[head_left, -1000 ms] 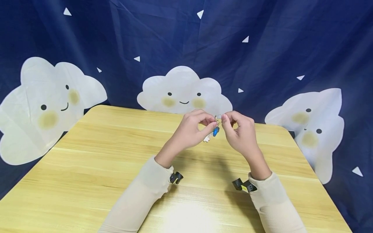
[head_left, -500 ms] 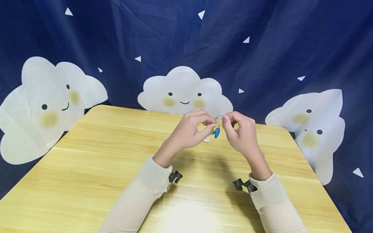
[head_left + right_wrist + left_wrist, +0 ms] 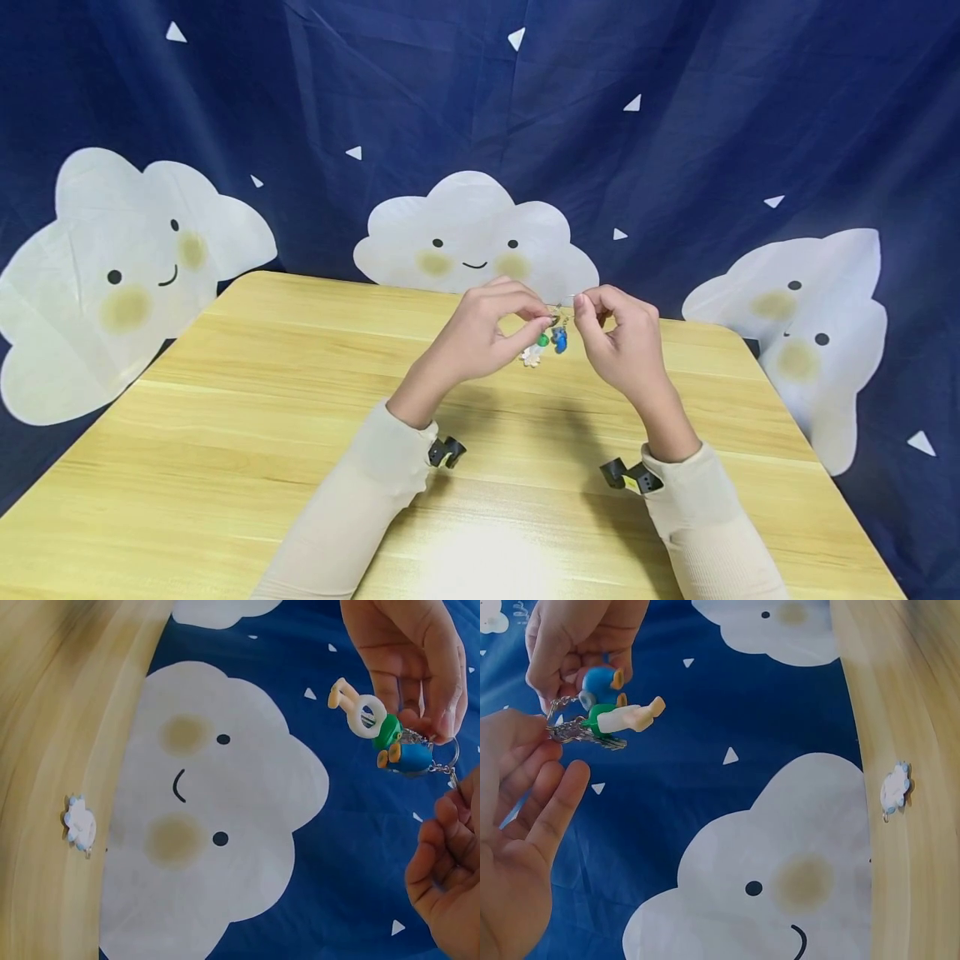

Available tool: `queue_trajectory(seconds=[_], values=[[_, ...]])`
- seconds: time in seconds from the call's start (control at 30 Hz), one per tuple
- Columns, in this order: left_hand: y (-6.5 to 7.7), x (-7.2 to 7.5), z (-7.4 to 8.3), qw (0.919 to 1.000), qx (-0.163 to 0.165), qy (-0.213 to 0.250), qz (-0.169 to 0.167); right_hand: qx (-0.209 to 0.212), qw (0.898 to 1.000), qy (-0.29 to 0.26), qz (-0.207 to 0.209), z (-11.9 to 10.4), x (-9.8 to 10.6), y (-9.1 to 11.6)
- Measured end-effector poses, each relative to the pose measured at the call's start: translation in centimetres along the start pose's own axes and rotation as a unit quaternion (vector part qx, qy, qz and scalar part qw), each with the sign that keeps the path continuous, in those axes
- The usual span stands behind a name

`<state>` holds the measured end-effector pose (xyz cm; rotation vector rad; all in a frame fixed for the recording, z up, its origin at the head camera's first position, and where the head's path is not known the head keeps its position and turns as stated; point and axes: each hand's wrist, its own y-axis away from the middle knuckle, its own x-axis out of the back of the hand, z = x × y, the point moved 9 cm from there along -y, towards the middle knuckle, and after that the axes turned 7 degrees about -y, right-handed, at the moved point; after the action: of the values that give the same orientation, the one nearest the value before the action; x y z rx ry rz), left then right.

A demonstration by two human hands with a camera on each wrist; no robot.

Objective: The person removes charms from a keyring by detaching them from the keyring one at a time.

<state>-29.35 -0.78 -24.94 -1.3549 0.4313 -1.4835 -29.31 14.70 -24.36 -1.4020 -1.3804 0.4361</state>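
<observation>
Above the far part of the table, my left hand [image 3: 487, 337] pinches a silver keychain cluster [image 3: 571, 731] between thumb and forefinger. Its other fingers are spread loosely in the left wrist view. Opposite it, my right hand [image 3: 622, 342] pinches a metal split ring [image 3: 458, 751] and a short chain at the fingertips. Between the hands hangs a blue figure charm [image 3: 600, 685] with orange feet. Close beside it is a green and white figure charm [image 3: 388, 733] with peach-coloured legs and a white ring-shaped part. The fingertips partly hide the links.
A small white flower-shaped charm [image 3: 895, 788] with pale blue edges lies on the wooden table [image 3: 262, 400], below the hands. Behind the table hangs a dark blue curtain [image 3: 450, 92] printed with clouds. Black wrist cameras [image 3: 447, 452] sit at the cuffs.
My left hand has shifted slightly left, away from the right. The blue charm now hangs apart from the left fingers, and the green charm has come into view. My right hand stays almost in place.
</observation>
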Motion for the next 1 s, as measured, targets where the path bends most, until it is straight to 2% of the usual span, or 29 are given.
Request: queue_trajectory(seconds=[0.13, 0.27, 0.43, 0.67, 0.77, 1.0], values=[[0.1, 0.3, -0.5, 0.9997, 0.021, -0.002, 0.015, 0.013, 1.000, -0.002, 0.002, -0.5, 0.1, 0.0], [0.2, 0.5, -0.7, 0.9984, 0.032, -0.036, 0.032, 0.032, 0.999, -0.005, 0.001, -1.2, -0.1, 0.0], [0.2, 0.4, -0.2, 0.9934, 0.011, -0.109, 0.035, 0.053, 0.999, -0.006, 0.002, -1.8, -0.5, 0.0], [0.4, 0.0, 0.7, 0.9779, -0.026, -0.206, 0.021, 0.069, 0.998, 0.000, -0.005, -2.1, -0.7, 0.0], [0.4, -0.1, 0.8, 0.9750, -0.032, -0.219, 0.020, 0.076, 0.997, 0.005, -0.009, -2.1, -0.7, 0.1], [0.4, 0.4, 0.8, 0.9770, -0.041, -0.206, 0.034, 0.081, 0.996, -0.001, -0.033, -2.1, -1.0, 0.1]])
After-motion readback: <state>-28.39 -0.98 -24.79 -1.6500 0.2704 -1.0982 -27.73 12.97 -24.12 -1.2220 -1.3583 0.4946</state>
